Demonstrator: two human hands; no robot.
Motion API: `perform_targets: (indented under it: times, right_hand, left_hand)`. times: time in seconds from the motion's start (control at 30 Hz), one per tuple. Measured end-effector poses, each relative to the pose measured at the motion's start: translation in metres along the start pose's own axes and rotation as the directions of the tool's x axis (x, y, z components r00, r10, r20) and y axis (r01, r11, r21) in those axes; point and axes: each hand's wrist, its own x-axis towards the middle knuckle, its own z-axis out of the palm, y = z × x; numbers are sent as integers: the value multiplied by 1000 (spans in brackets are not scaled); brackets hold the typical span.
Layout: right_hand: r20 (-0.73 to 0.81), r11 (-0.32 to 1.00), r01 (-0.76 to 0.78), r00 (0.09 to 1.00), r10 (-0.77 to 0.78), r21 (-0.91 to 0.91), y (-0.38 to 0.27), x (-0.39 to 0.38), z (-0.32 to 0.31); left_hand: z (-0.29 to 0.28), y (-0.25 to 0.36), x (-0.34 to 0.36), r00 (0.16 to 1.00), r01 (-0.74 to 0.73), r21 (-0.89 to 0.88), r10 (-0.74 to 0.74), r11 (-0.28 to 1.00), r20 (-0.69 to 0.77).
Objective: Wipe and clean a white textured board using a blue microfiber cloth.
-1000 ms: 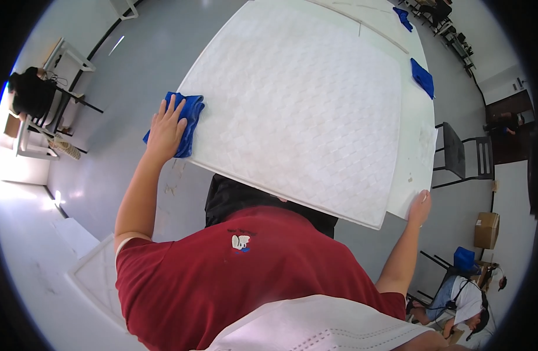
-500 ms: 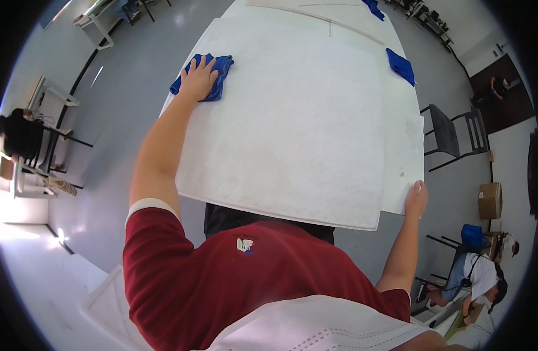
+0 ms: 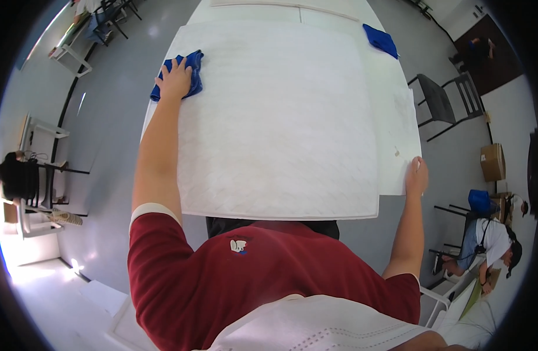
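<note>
A large white board or pad [image 3: 280,128] lies flat before me on a white table [image 3: 395,111]. My left hand [image 3: 175,79] rests palm down with its fingers spread on a crumpled blue cloth [image 3: 196,73], at the far left edge of the board. At the right, my right hand [image 3: 417,175] is closed around the table's near right edge; its fingertips under the edge are hidden. A second blue cloth [image 3: 380,41] lies folded at the table's far right, apart from both hands.
Beyond the board, a thin strip [image 3: 333,14] runs across the table. A dark chair [image 3: 441,102] stands right of the table. Farther right are a cardboard box [image 3: 492,162], a blue bin [image 3: 479,202] and a seated person [image 3: 494,243]. Another seated person [image 3: 20,178] is at the left.
The whole view has turned slightly, shifting the table leftward. My left arm looks straighter, the hand still spread on the cloth. The right hand keeps its hold. A third blue cloth has left view.
</note>
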Motion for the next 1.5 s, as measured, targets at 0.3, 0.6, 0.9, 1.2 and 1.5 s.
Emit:
perform_targets:
  times: [0.3,0.6,0.9,1.2,1.5]
  right_hand:
    - [-12,1000,-24,1000,24,1,-11,-4,-7]
    - [-3,999,-28,1000,28,19,-14,-8,-9]
    - [-16,999,-17,1000,18,32,-5,-3,0]
    - [21,995,-95,995,95,-2,-5,-4,2]
    - [36,996,-78,996,76,42,-13,-5,-3]
  left_hand:
    - [5,78,-21,963,-265,-223,269,938,-10]
    - [-4,147,-71,850,-524,-61,526,849,26]
    - [3,151,-61,853,-517,-65,520,853,48]
    - [5,251,-100,696,-682,-301,718,667,14]
    - [-1,307,-138,539,-832,-138,842,538,30]
